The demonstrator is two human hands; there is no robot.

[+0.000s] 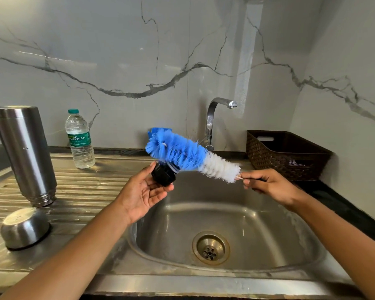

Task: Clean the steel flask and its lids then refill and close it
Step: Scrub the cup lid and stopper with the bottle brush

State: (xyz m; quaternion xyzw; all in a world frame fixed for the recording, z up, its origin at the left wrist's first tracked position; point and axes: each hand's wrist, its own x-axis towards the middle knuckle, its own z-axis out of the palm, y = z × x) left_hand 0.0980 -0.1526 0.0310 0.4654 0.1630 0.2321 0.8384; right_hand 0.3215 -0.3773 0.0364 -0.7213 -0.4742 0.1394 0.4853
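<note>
My left hand (143,191) is palm up over the left edge of the sink (258,226). Its fingers (160,191) are half curled and loose, and with the thumb they cradle the black inner lid (163,175) between them. My right hand (266,185) is closed, its fingers (250,180) pinching the thin handle of the bottle brush (182,153) right at the base of the bristles.

The brush's long axis slants from my right hand up and to the left. Its blue tip points towards the wall, and the white bristles are nearest my grip. The blue bristles lie against the top of the black lid. The lid is short, round and glossy black, with a pale ring showing where the bristles meet it.

The steel flask (25,154) stands upside down on the ribbed draining board (91,180) of the counter, at far left. Its threaded mouth is down and its base is up. It is brushed steel with bright streaks of reflection. In front of it the steel cup lid (24,228) sits mouth down, a dark rim against the board. A plastic water bottle (80,139) with a green cap stands upright further back.
</note>
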